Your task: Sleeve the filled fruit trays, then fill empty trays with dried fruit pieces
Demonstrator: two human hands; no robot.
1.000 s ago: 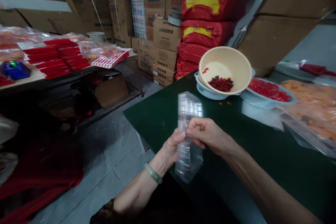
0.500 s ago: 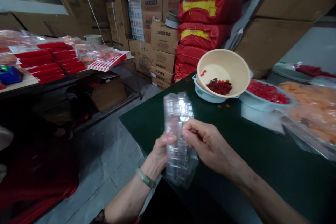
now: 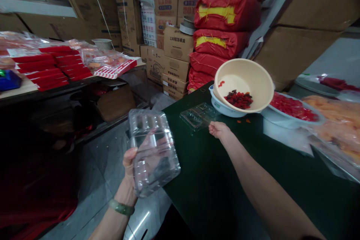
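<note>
My left hand [image 3: 129, 163] grips a stack of clear plastic trays [image 3: 153, 150] with moulded compartments, held tilted off the table's left edge. My right hand [image 3: 218, 129] is closed on the near right corner of a single clear plastic tray [image 3: 194, 118], which lies on the green table [image 3: 205, 172] or just over it. Just beyond that tray, a cream basin [image 3: 225, 78] leans in a pale blue basin [image 3: 222, 108] and holds red and dark pieces [image 3: 239, 99]. A green bangle [image 3: 121, 207] circles my left wrist.
At right are a pale blue bowl of red pieces [image 3: 294, 108] and a bag of orange food [image 3: 334, 116]. Another table at left carries red packets [image 3: 42, 65]. Red sacks [image 3: 225, 11] and cardboard boxes [image 3: 176, 43] are stacked behind.
My hands have moved apart. The left took the tray stack leftward and turned its broad side to view; the right carried one tray away to the table beside the basins.
</note>
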